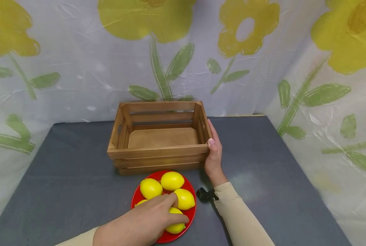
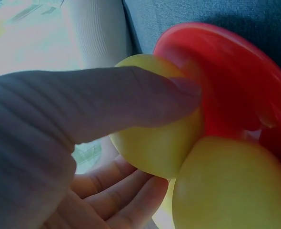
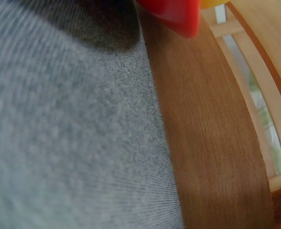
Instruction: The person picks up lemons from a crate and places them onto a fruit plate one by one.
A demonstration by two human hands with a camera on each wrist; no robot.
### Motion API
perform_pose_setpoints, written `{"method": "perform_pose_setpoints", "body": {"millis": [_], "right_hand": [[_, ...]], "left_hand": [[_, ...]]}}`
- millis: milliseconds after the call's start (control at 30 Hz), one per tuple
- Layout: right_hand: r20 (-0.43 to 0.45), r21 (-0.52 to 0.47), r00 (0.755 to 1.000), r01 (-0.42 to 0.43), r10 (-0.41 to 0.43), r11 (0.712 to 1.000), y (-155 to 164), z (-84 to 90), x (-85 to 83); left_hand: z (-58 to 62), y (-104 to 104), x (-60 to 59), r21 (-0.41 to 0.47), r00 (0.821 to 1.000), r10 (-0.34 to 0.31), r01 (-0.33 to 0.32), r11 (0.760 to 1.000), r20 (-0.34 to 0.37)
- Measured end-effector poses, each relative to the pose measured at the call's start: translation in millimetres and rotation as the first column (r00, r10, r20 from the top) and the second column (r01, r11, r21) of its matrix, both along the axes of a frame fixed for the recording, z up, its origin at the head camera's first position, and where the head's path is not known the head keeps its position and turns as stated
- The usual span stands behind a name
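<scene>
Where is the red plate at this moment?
In the head view the red plate lies on the grey table, just in front of the wooden crate; it holds lemons, and the left hand grips one.

Nothing to read here: no words, labels, brands, numbers or signs show in any view. The wooden crate (image 1: 158, 136) carries bare slats, the red plate (image 1: 137, 198) and the lemons (image 1: 172, 180) carry no sticker or print, and the backdrop sheet (image 1: 78, 68) has only painted yellow flowers and green leaves, no lettering. The grey table surface (image 1: 63, 177) is unmarked too.
</scene>
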State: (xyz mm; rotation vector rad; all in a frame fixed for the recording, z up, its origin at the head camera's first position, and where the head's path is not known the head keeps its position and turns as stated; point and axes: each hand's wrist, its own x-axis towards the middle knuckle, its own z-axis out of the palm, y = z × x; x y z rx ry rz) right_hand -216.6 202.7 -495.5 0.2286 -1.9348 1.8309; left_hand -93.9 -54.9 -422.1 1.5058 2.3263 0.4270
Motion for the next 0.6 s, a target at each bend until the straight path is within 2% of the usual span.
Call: {"method": "perform_pose_setpoints", "body": {"millis": [233, 433, 600], "right_hand": [[-0.008, -0.008, 1.0, -0.002, 0.002, 1.0, 3.0, -1.1, -6.6], [-0.009, -0.021, 1.0, -0.001, 0.001, 1.0, 6.3, -2.8, -9.6], [-0.001, -0.007, 1.0, 0.006, -0.006, 1.0, 12.5, -0.6, -11.6]], "left_hand": [[-7.1, 2.7, -2.9, -0.003, 1.0, 0.025, -0.025, 1.0, -0.005], [-11.0, 3.9, -2.3, -0.004, 0.998, 0.05, -0.05, 0.999, -0.05], [-13.5, 7.0, -2.1, -0.003, 0.996, 0.085, -0.085, 0.996, -0.042]]}}
